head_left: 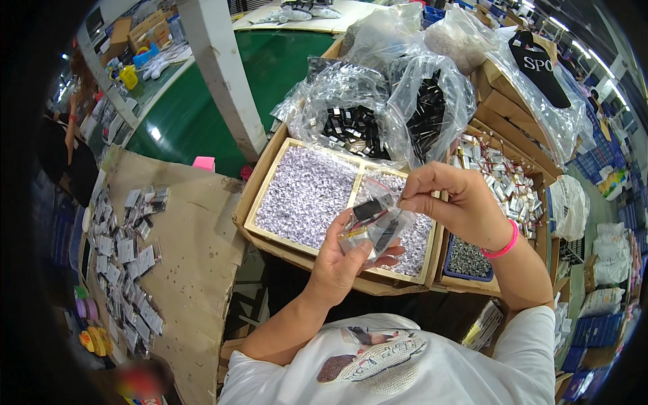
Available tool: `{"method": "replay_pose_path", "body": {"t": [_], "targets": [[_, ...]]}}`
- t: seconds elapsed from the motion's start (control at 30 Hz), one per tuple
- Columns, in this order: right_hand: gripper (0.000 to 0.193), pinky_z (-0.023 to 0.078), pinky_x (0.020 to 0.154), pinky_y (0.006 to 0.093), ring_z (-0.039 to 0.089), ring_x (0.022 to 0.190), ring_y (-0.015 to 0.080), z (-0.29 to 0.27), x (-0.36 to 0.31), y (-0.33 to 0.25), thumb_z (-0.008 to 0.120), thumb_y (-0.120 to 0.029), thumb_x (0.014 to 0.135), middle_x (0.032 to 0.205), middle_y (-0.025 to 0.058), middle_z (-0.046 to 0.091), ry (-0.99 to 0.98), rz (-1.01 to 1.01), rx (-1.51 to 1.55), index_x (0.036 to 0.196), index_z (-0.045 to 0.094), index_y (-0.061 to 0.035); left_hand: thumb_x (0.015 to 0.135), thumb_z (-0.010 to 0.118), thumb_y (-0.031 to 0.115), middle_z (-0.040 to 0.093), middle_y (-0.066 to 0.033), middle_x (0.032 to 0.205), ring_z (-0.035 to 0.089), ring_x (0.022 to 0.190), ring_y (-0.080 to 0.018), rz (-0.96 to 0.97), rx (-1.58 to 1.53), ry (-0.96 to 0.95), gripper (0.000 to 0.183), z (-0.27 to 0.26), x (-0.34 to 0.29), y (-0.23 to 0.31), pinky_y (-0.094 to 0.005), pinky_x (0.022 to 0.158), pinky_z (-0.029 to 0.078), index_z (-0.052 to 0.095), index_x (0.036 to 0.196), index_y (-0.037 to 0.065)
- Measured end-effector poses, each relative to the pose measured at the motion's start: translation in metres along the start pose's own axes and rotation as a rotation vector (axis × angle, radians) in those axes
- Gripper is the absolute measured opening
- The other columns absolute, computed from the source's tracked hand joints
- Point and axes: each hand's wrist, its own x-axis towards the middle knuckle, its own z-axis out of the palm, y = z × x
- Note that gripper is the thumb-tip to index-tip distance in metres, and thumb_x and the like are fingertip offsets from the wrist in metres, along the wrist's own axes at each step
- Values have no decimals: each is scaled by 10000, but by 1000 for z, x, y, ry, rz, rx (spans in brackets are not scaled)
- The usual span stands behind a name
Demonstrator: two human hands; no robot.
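My left hand (331, 273) is closed around the lower part of a small clear zip bag (403, 221) and holds it up over the wooden tray. Inside the bag show a black block (367, 210), a silver flat piece (356, 235) and another dark piece. My right hand (459, 202), with a pink band at its wrist, pinches the bag's edge between thumb and fingers. Whether a small part is also in those fingertips is hidden. Under the bag, the two-part wooden tray (273, 228) holds a mass of tiny white-and-purple pieces.
Filled clear bags (131, 253) lie spread over the cardboard-covered table at left. Large plastic sacks (351, 84) of black parts stand behind the tray. On the right are a box of silver wired parts (499, 175) and a blue bin (469, 260) of small metal pieces. A post (223, 74) rises behind.
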Motion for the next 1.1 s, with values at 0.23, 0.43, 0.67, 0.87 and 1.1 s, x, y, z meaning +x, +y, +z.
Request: {"method": "replay_pose_path", "body": {"t": [0.23, 0.43, 0.67, 0.87, 1.1], "targets": [[112, 493, 655, 259, 644, 732, 138, -16, 4, -8, 680, -42, 808, 809, 59, 668, -263, -12, -100, 896, 612, -24, 935, 510, 56, 531, -136, 1191, 613, 959, -159, 30, 215, -101, 514, -4, -3, -3, -272, 838, 498, 247, 1375, 12], [138, 503, 638, 256, 648, 704, 136, 19, -5, -2, 691, -48, 798, 803, 61, 665, 11, -13, -45, 919, 629, -27, 955, 494, 131, 580, -96, 1100, 606, 956, -162, -32, -30, 125, 373, 4, -1, 3, -317, 819, 509, 364, 1301, 77], [159, 510, 661, 261, 626, 758, 120, 32, -16, 16, 687, -44, 816, 872, 85, 660, 247, 62, -12, 965, 646, -3, 970, 480, 182, 588, -65, 1081, 590, 988, -185, 150, -263, 320, 188, 5, 11, 6, -358, 860, 496, 466, 1152, 136], [443, 480, 668, 268, 589, 729, 158, 42, -13, 12, 739, -44, 750, 872, 57, 637, 243, -193, -122, 1163, 579, -52, 972, 464, 209, 575, -68, 1115, 565, 1045, -199, 222, -307, 305, 217, 12, 15, 10, -385, 890, 491, 455, 1178, 146], [266, 508, 684, 291, 633, 777, 202, 6, 6, -4, 674, -12, 793, 910, 94, 642, 28, -229, -244, 1055, 646, -49, 909, 533, 321, 559, -103, 1159, 579, 1081, -257, -90, -189, -31, 497, 3, 12, 25, -455, 904, 512, 361, 1315, 91]]}}
